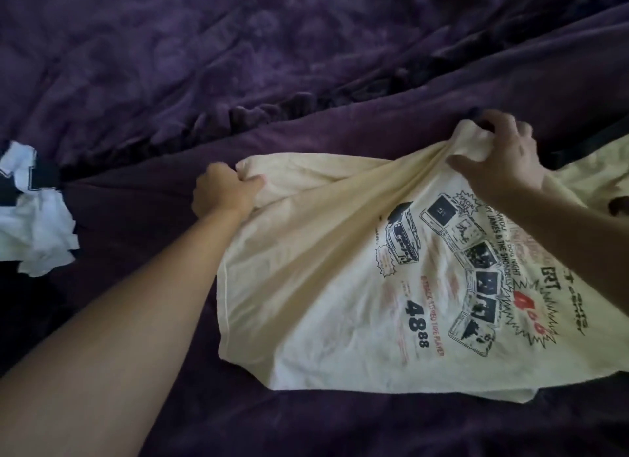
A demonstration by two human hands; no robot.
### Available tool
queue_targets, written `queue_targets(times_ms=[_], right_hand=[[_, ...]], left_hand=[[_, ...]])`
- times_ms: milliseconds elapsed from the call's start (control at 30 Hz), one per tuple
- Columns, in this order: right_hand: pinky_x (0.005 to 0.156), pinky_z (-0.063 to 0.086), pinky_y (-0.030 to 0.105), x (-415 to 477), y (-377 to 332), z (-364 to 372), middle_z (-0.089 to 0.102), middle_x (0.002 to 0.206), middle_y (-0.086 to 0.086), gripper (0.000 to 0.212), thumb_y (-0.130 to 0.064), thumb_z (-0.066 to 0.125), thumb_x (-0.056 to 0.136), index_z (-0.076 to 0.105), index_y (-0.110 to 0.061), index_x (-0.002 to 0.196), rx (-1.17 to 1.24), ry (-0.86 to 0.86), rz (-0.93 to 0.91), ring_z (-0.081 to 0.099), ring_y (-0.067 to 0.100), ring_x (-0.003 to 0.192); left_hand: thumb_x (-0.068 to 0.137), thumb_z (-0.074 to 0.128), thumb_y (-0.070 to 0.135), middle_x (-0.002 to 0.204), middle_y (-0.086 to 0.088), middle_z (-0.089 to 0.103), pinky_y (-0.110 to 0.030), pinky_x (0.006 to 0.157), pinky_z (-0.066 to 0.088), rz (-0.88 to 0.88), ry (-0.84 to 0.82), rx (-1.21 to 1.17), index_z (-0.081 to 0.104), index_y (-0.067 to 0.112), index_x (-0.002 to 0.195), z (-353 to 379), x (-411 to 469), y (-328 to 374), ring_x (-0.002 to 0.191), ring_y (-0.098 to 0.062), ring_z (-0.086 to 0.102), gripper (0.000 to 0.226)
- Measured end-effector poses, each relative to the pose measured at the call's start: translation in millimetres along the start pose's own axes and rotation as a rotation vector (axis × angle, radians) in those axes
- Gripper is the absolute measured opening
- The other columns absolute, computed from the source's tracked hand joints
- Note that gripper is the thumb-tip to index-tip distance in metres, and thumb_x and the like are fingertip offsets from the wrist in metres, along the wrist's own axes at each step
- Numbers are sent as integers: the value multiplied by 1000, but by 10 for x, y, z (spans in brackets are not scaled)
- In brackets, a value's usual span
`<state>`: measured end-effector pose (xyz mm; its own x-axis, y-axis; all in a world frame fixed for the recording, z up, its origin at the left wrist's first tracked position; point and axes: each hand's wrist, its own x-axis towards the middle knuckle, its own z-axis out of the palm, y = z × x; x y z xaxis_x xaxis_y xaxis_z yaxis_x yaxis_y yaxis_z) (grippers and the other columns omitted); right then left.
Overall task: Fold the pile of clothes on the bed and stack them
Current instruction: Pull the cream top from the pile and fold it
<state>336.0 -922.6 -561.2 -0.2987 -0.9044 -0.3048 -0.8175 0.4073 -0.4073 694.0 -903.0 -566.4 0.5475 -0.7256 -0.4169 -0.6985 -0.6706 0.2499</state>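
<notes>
— Where is the shirt?

— The cream T-shirt (340, 286) lies spread on the purple bed cover (238, 65), printed side up, with black and red graphics and the figure "48.88" readable. Its near edge rests flat on the bed; its right side runs out of view.

— And the hands?

— They are well apart, and both grip the shirt's far edge. The left hand (224, 192) has its fingers curled tight round the far left corner. The right hand (500, 157) holds a bunched fold of cloth further right and a little higher. The fabric between them is pulled into long creases.

— Is anything else on the bed?

— A crumpled white and black garment (34, 211) lies at the left edge, well apart from the shirt. The frame cuts it off, so I cannot tell what kind of piece it is. It looks unfolded.
</notes>
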Motion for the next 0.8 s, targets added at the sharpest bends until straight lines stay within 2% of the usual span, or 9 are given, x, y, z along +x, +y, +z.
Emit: queue_targets(times_ms=[67, 233, 333, 433, 467, 533, 600, 700, 800], right_hand=[[98, 39, 47, 5, 38, 36, 46, 136, 15, 69, -40, 74, 76, 41, -28, 136, -34, -7, -17, 44, 36, 123], [77, 45, 37, 19, 153, -72, 70, 91, 12, 34, -44, 58, 83, 68, -19, 105, 1, 38, -3, 62, 35, 89], [60, 42, 27, 63, 144, -213, 60, 67, -4, 31, -50, 62, 77, 64, -20, 85, 78, 75, -11, 56, 20, 66], [42, 38, 17, 220, 45, -371, 52, 62, -9, 27, -49, 61, 77, 53, -24, 70, 262, 104, 38, 47, 7, 52], [43, 41, 17, 275, 21, -415, 51, 63, -10, 24, -46, 59, 76, 49, -26, 67, 296, 148, 56, 46, 6, 53], [60, 48, 26, 362, -16, -476, 51, 68, -11, 16, -40, 54, 73, 46, -27, 68, 302, 251, 82, 48, 10, 62], [81, 50, 33, 409, 0, -474, 60, 86, -5, 16, -41, 53, 77, 52, -26, 84, 261, 300, 68, 55, 17, 80], [90, 42, 35, 279, 88, -402, 58, 115, 8, 36, -46, 56, 86, 53, -20, 112, 146, 259, -30, 54, 26, 104], [80, 40, 34, -207, 199, -304, 53, 115, 7, 30, -26, 61, 85, 54, -22, 114, 57, 182, -172, 52, 26, 104]], left_hand=[[71, 73, 38, 95, -7, 71, -30, 76, 51, 1, -28, -95, 73, 16, 87, 30, -8, 45, 94, -28, 66, 28], [84, 64, 28, 103, -12, 70, -34, 85, 51, 73, 115, -270, 70, 14, 90, -101, 132, 232, 99, -31, 64, 17], [91, 55, 26, 112, -15, 66, -30, 85, 45, 85, 194, -345, 66, 5, 104, -281, 379, 488, 105, -28, 61, 27], [91, 57, 27, 118, -6, 65, -28, 89, 51, -47, 83, -626, 59, 8, 120, -461, 662, 758, 104, -18, 63, 35], [91, 57, 25, 115, -3, 65, -30, 89, 53, -93, 34, -720, 59, 12, 118, -521, 726, 817, 99, -15, 64, 30], [93, 53, 19, 94, 4, 65, -29, 81, 54, -138, -40, -895, 57, 19, 94, -616, 823, 859, 76, -8, 64, 4], [93, 53, 16, 88, 8, 61, -26, 69, 51, -132, -62, -1019, 51, 25, 89, -627, 806, 859, 68, -4, 60, 10], [87, 62, 20, 109, 6, 55, -19, 73, 49, 51, 39, -720, 50, 25, 123, -469, 548, 731, 90, -8, 58, 38], [81, 66, 21, 105, -1, 57, -27, 83, 46, 260, 138, -352, 58, 13, 116, -165, 1, 286, 97, -21, 59, 36]])
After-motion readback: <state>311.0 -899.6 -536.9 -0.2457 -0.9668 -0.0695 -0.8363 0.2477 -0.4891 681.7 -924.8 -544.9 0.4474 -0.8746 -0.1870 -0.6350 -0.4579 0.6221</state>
